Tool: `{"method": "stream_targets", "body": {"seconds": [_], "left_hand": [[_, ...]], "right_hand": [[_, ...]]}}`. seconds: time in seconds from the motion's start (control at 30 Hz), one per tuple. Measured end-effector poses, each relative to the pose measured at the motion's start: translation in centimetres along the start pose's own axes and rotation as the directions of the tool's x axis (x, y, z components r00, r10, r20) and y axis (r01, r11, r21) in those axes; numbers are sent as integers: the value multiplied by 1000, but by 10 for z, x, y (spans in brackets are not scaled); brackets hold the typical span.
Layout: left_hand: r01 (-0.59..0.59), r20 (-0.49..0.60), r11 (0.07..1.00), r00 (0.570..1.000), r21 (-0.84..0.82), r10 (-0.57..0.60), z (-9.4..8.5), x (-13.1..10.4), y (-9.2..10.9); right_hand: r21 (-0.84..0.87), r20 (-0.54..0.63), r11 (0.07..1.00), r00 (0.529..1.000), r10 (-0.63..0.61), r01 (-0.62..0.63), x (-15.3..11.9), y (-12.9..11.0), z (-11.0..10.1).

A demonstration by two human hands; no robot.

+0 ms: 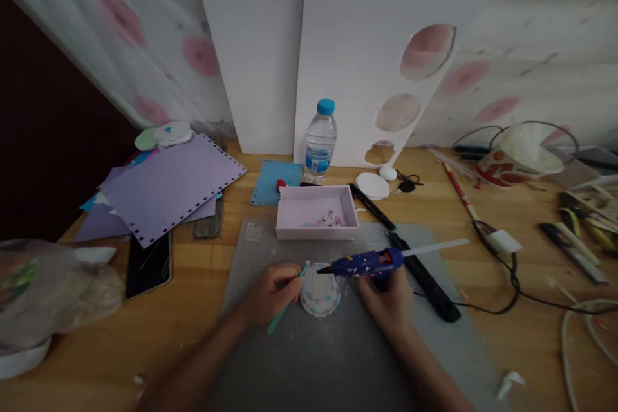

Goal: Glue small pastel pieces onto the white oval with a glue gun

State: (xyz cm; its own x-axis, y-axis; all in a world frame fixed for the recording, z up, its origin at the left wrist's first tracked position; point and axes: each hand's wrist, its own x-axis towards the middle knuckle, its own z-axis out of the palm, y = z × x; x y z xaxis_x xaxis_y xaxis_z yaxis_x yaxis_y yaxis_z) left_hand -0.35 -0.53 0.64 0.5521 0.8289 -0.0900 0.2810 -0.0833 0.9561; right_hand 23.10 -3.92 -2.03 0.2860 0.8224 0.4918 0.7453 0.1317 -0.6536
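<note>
In my right hand [392,302] is a blue hot glue gun [369,262], fingers wrapped round its handle. Its dark nozzle points left, over the upper part of a small round white piece [320,296] with blue marks along its rim. A white glue stick [437,247] juts from the back of the gun. At the left edge of the round piece, my left hand [275,293] pinches a thin teal strip [280,317], which slants down to the left. Whether the nozzle touches the round piece, I cannot tell. Both lie over a grey cutting mat [270,373].
A pink box [316,232] with small bits inside stands behind my hands. Behind it is a water bottle [320,141]. A black utility knife [427,283] lies right of the glue gun, near a cable. Purple paper [174,187] and a phone [149,264] are at left.
</note>
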Motion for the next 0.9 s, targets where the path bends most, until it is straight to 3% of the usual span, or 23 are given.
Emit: {"method": "stream_targets", "body": {"seconds": [0.2,0.43,0.9], "left_hand": [[-24,13,1000,1000,17,24,-1,2,-1],[-39,22,999,999,28,39,-1,3,3],[-60,29,998,998,24,59,0,3,3]], "right_hand": [[-80,20,997,1000,-10,12,-2,12,4],[-104,80,994,997,22,-13,-3,12,3],[-148,121,988,992,-28,46,-6,16,4]]}}
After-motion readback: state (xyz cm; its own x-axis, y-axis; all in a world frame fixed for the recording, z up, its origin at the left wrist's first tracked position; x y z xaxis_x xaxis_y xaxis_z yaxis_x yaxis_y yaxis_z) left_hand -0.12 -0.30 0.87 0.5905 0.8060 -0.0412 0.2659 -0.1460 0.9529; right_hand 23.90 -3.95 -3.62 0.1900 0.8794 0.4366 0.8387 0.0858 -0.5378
